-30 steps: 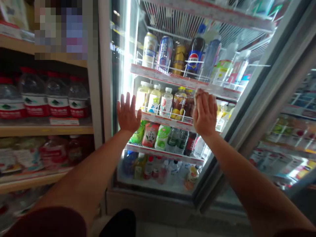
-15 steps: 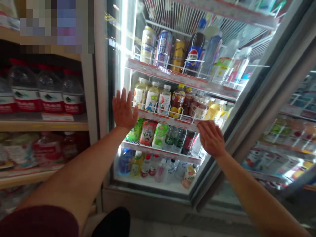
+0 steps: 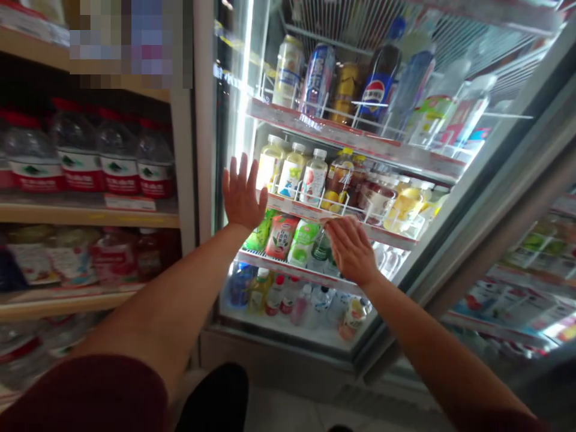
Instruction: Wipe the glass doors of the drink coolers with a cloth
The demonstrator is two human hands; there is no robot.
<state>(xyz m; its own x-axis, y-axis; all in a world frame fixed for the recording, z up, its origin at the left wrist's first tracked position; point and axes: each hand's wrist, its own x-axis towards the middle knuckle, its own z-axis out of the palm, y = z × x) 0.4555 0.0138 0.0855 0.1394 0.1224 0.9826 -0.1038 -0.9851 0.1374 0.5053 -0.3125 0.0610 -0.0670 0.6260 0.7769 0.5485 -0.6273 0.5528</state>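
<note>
I face an open drinks fridge (image 3: 207, 180) with wire shelves of bottles and cans. My left hand (image 3: 243, 195) is raised flat with fingers spread, at the left end of the juice-bottle shelf (image 3: 297, 210). It holds nothing. My right hand (image 3: 351, 249) reaches in below that shelf, fingers stretched out to the left over the tops of dark green and clear bottles (image 3: 320, 251). Beside them stand a red-labelled bottle (image 3: 279, 237) and green-labelled ones (image 3: 302, 240). Nothing shows between the right hand's fingers.
The fridge's glass door (image 3: 486, 198) stands swung open at the right. Cans and a cola bottle (image 3: 375, 84) fill the upper shelf. Small bottles (image 3: 274, 294) sit on the bottom shelf. At the left, wooden shelves (image 3: 90, 213) carry large water bottles (image 3: 76, 156) and packets.
My right hand dropped from the upper shelf's front edge, then moved left and inward to the bottles on the third shelf. My left hand stayed flat and spread.
</note>
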